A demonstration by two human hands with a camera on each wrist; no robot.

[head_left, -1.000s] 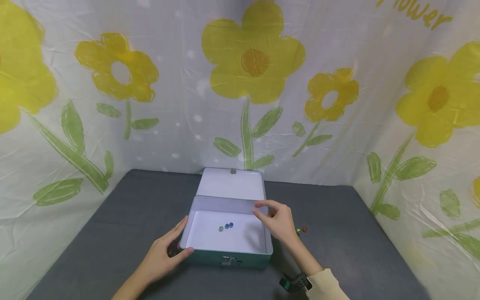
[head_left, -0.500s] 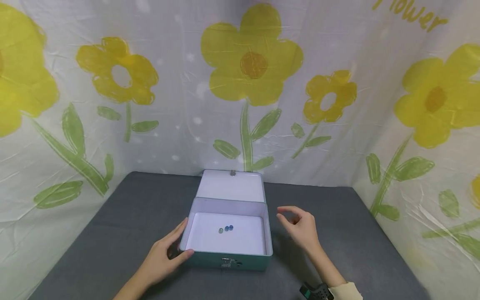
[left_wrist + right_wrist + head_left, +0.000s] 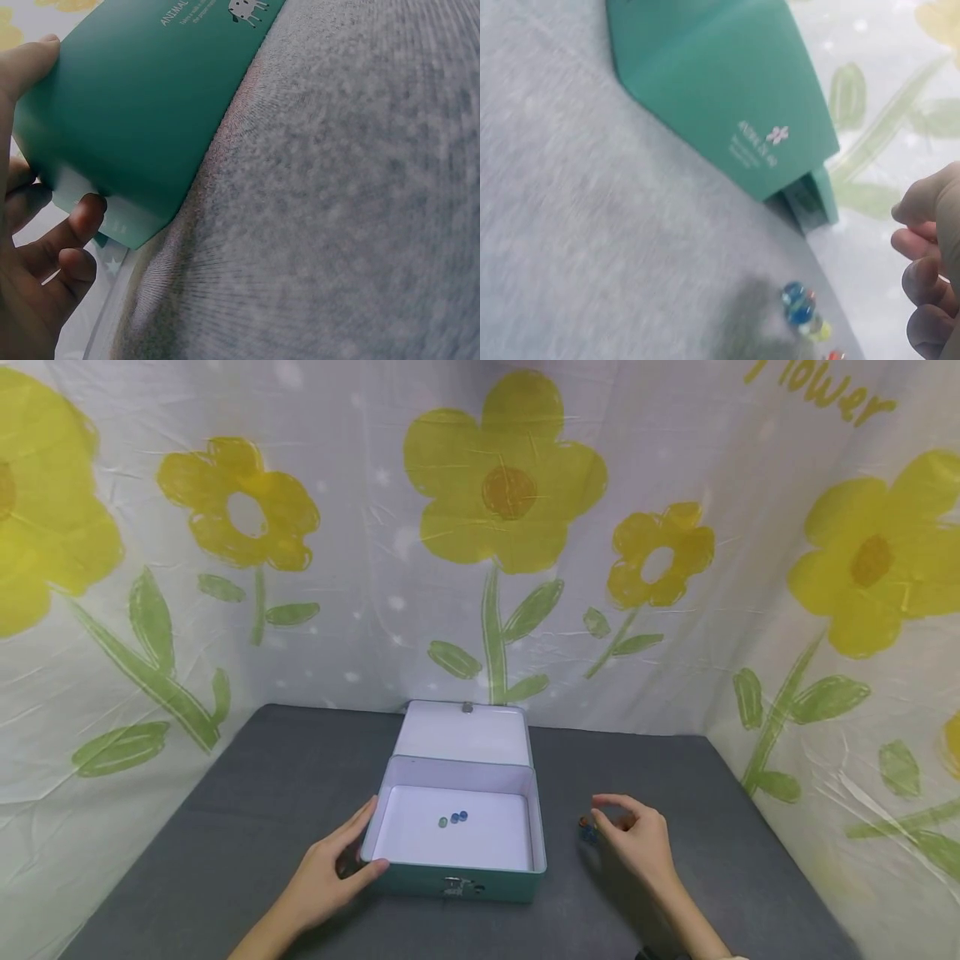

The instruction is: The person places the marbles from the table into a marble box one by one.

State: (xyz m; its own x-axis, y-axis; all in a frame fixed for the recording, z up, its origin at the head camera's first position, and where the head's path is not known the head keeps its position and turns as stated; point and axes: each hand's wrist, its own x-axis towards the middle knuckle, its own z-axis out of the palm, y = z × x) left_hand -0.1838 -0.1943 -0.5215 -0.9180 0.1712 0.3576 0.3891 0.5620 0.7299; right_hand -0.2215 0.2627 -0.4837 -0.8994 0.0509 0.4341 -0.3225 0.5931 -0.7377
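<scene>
A green tin box (image 3: pixel 457 883) with a white inside lies with its lid folded back. On its floor rest a green marble (image 3: pixel 442 822) and two blue marbles (image 3: pixel 459 817). My left hand (image 3: pixel 330 860) grips the box's near left corner, thumb at the front rim and fingers along the left side; in the left wrist view the fingertips (image 3: pixel 91 204) press the green wall. To the right of the box, my right hand (image 3: pixel 637 839) hovers beside several loose glass marbles (image 3: pixel 799 306), blue, yellowish and orange. Its fingers are loosely bent, thumb and forefinger apart, and it partly hides the marbles in the head view.
The lid (image 3: pixel 461 735) reaches back almost to the curtain (image 3: pixel 360 610) printed with yellow flowers. A dark grey cloth (image 3: pixel 315 760) covers the table, which extends to both sides of the box. The marbles outside lie right of the box's right wall.
My right hand has moved from over the box's right rim out to the right and down towards the loose marbles. My left hand stays at the box corner; the marbles inside have not moved.
</scene>
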